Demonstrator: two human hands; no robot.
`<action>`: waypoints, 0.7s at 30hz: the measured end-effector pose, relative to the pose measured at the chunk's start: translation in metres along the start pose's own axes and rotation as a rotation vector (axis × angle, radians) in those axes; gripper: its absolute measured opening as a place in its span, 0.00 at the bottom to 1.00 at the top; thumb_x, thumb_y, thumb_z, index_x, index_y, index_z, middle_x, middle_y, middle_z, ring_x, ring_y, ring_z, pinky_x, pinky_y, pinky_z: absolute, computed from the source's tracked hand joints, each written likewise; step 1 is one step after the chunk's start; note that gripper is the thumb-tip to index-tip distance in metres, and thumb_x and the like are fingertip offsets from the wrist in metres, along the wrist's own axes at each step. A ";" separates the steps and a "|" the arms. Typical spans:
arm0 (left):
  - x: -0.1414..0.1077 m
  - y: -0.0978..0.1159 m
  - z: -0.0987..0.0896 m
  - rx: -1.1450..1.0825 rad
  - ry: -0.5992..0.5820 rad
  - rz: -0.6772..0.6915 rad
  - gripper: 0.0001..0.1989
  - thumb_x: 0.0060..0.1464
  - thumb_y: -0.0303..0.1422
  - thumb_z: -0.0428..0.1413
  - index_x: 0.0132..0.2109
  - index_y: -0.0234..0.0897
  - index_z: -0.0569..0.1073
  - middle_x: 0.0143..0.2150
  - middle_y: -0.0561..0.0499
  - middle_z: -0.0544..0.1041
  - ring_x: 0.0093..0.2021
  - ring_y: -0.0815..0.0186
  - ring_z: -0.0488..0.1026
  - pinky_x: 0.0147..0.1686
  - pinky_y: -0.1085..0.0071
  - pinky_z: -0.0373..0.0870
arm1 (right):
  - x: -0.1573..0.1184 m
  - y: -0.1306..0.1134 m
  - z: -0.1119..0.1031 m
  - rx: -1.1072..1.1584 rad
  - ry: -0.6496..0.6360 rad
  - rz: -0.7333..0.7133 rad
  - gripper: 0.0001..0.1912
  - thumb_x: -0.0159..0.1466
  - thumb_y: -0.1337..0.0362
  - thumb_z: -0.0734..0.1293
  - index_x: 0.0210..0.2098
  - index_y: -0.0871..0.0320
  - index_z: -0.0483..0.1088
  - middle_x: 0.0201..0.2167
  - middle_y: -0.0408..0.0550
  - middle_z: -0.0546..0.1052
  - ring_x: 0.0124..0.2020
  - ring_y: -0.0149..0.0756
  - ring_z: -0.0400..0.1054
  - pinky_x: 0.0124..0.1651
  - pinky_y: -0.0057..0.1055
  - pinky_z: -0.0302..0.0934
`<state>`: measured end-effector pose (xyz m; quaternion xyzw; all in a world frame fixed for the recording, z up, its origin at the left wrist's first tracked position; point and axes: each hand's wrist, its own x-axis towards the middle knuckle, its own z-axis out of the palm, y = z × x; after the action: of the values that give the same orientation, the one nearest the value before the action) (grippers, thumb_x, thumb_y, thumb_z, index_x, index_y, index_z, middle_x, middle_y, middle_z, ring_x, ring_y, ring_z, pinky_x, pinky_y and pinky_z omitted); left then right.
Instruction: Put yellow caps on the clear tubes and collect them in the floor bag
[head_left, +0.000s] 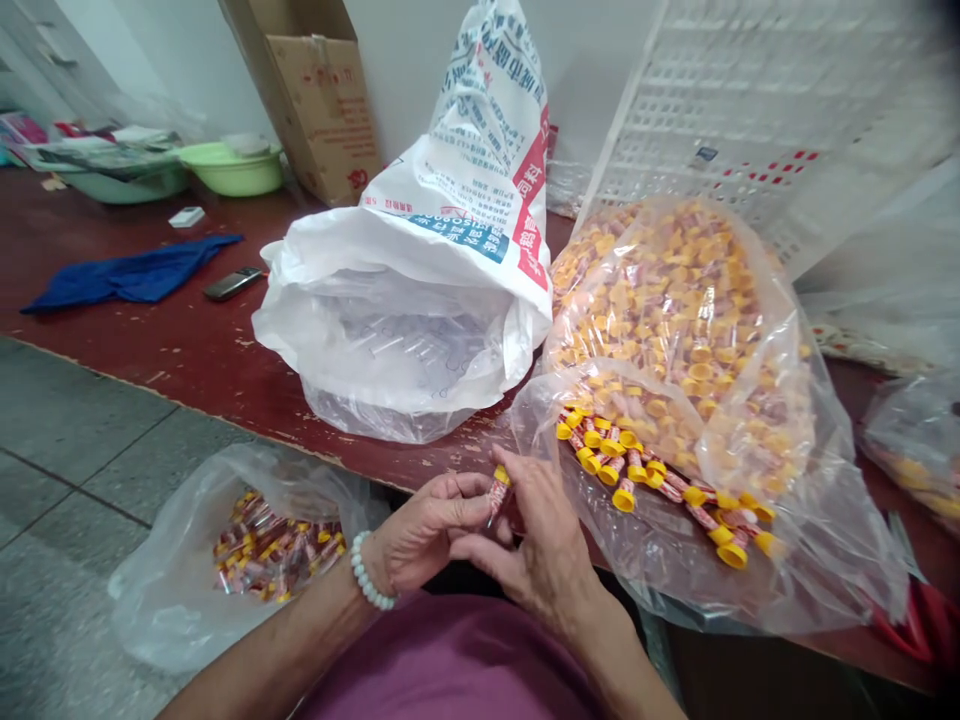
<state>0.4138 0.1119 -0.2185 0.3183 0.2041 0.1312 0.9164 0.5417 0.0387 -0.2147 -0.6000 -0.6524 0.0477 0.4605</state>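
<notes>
Between my two hands, just off the table's front edge, is a small tube with a yellow cap and a red-and-white patterned body (498,490). My left hand (424,530), with a pale bead bracelet at the wrist, pinches it from the left between thumb and fingers. On the other side my right hand (551,545) curls around it, the index fingertip by the yellow cap and the thumb below. Some right fingertips are hidden. Close by on the right, loose yellow-capped tubes (622,497) spill onto the mouth of a large clear plastic bag (825,520) full of them.
A white printed sack (300,270) lies open with thin clear pieces inside. Below left, another plastic bag (165,600) holds more tubes. A blue cloth (135,275), a phone (232,284), a green basin (232,172), a cardboard box (322,120) and a white perforated crate (675,110) rest on the dark-red table.
</notes>
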 end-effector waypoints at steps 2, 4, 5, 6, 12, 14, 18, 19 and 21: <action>0.002 0.000 0.001 -0.014 0.007 -0.004 0.06 0.50 0.29 0.60 0.33 0.28 0.74 0.29 0.47 0.72 0.29 0.71 0.70 0.30 0.78 0.66 | -0.004 0.000 0.004 -0.060 -0.061 -0.041 0.38 0.52 0.57 0.73 0.58 0.59 0.57 0.47 0.57 0.72 0.48 0.47 0.66 0.50 0.47 0.63; 0.004 -0.001 0.002 -0.042 0.043 -0.002 0.07 0.47 0.28 0.62 0.35 0.31 0.75 0.29 0.49 0.73 0.28 0.72 0.70 0.29 0.78 0.65 | -0.008 0.000 0.005 -0.093 -0.138 -0.037 0.42 0.50 0.57 0.75 0.58 0.59 0.55 0.48 0.58 0.71 0.49 0.49 0.66 0.52 0.49 0.62; 0.005 -0.001 0.003 -0.055 0.058 -0.007 0.08 0.46 0.28 0.63 0.36 0.32 0.75 0.30 0.49 0.73 0.28 0.71 0.70 0.30 0.77 0.66 | -0.010 0.001 0.005 -0.096 -0.177 -0.026 0.45 0.47 0.56 0.76 0.59 0.59 0.54 0.49 0.59 0.71 0.50 0.50 0.66 0.52 0.49 0.62; 0.007 -0.001 0.004 -0.064 0.062 -0.016 0.10 0.45 0.29 0.64 0.37 0.32 0.75 0.30 0.50 0.73 0.29 0.71 0.71 0.31 0.76 0.67 | -0.011 0.001 0.005 -0.090 -0.208 -0.010 0.50 0.44 0.55 0.77 0.60 0.60 0.52 0.51 0.60 0.70 0.51 0.51 0.65 0.51 0.49 0.63; 0.011 0.006 0.000 0.050 -0.041 -0.073 0.10 0.48 0.34 0.62 0.33 0.28 0.75 0.26 0.47 0.73 0.24 0.71 0.69 0.26 0.77 0.64 | -0.011 0.005 0.003 0.008 -0.159 0.103 0.48 0.41 0.63 0.77 0.58 0.59 0.55 0.50 0.56 0.71 0.50 0.46 0.67 0.51 0.42 0.65; 0.011 0.007 -0.001 0.091 -0.043 -0.077 0.11 0.48 0.34 0.62 0.32 0.27 0.75 0.27 0.47 0.73 0.25 0.72 0.69 0.26 0.78 0.63 | -0.009 0.005 0.005 0.038 -0.107 0.146 0.43 0.41 0.61 0.77 0.54 0.59 0.59 0.47 0.54 0.73 0.47 0.44 0.69 0.49 0.39 0.66; 0.013 0.008 0.001 0.119 -0.024 -0.093 0.09 0.45 0.31 0.64 0.33 0.29 0.75 0.28 0.49 0.73 0.27 0.72 0.68 0.28 0.79 0.63 | -0.007 0.003 0.008 0.018 -0.031 0.145 0.34 0.45 0.64 0.72 0.51 0.57 0.62 0.45 0.52 0.75 0.46 0.42 0.70 0.49 0.38 0.64; 0.013 0.008 0.002 0.111 -0.018 -0.087 0.08 0.45 0.30 0.64 0.33 0.30 0.75 0.27 0.51 0.72 0.26 0.73 0.67 0.27 0.79 0.62 | -0.007 0.003 0.008 0.007 -0.032 0.122 0.33 0.46 0.65 0.70 0.52 0.57 0.62 0.46 0.52 0.74 0.47 0.42 0.69 0.51 0.39 0.63; 0.016 0.009 0.003 0.101 -0.016 -0.061 0.09 0.43 0.28 0.65 0.34 0.32 0.75 0.27 0.52 0.72 0.26 0.73 0.66 0.26 0.79 0.61 | -0.007 0.004 0.006 -0.011 -0.066 0.069 0.33 0.47 0.67 0.69 0.53 0.56 0.61 0.49 0.52 0.73 0.52 0.43 0.66 0.55 0.40 0.60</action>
<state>0.4282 0.1229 -0.2149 0.3588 0.2126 0.0900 0.9044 0.5398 0.0374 -0.2246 -0.6230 -0.6463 0.0795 0.4335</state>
